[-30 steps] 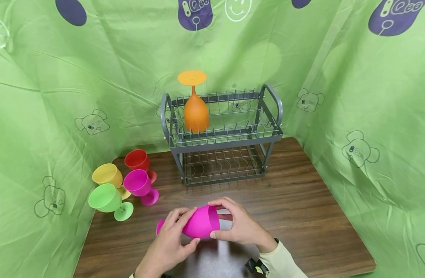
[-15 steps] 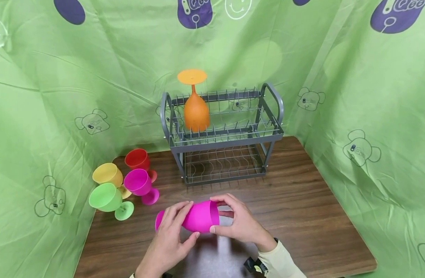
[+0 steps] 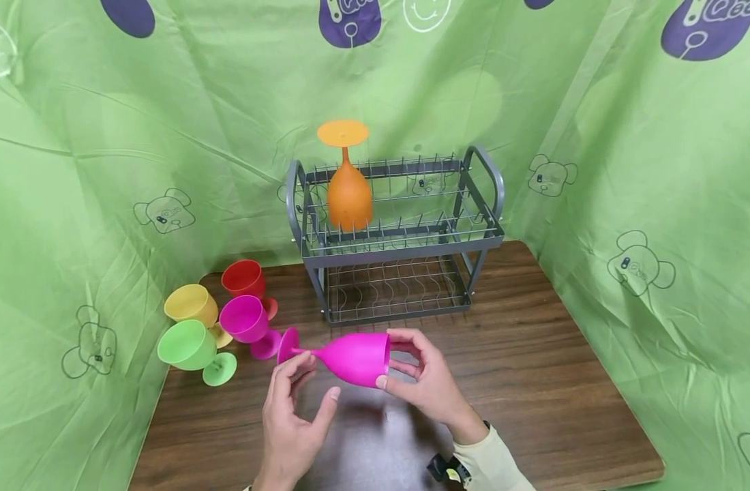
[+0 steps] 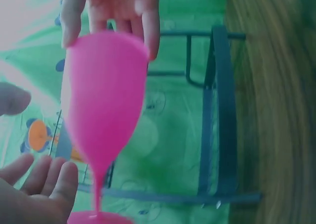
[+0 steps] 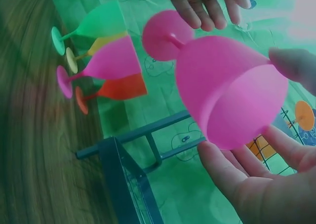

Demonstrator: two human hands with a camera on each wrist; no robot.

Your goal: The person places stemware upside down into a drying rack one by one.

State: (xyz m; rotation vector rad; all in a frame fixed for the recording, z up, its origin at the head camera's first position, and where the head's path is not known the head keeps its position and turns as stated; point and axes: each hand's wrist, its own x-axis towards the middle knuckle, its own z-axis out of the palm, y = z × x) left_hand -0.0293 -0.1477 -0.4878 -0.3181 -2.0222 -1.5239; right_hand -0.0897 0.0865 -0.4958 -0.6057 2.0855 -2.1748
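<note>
A pink plastic wine glass (image 3: 356, 359) lies sideways in the air above the front of the table, its bowl opening toward the right. My right hand (image 3: 433, 382) pinches it at the rim between thumb and fingers, as the right wrist view also shows around the bowl (image 5: 222, 86). Below the stem and foot is my left hand (image 3: 295, 416), thumb spread from the fingers, fingertips close to the stem. In the left wrist view the left fingers (image 4: 61, 179) are relaxed and loosely bent beside the stem.
A grey two-tier dish rack (image 3: 399, 252) stands at the back, with an orange wine glass (image 3: 350, 198) upside down on its upper tier. Upright at left are a red glass (image 3: 243, 279), a yellow glass (image 3: 191, 305), a green glass (image 3: 187, 346) and another pink glass (image 3: 244, 319). Green fabric surrounds the wooden table (image 3: 553, 395).
My left hand has let go of the pink wine glass's bowl and moved down and left, uncovering the stem. The glass has risen a little in the right hand.
</note>
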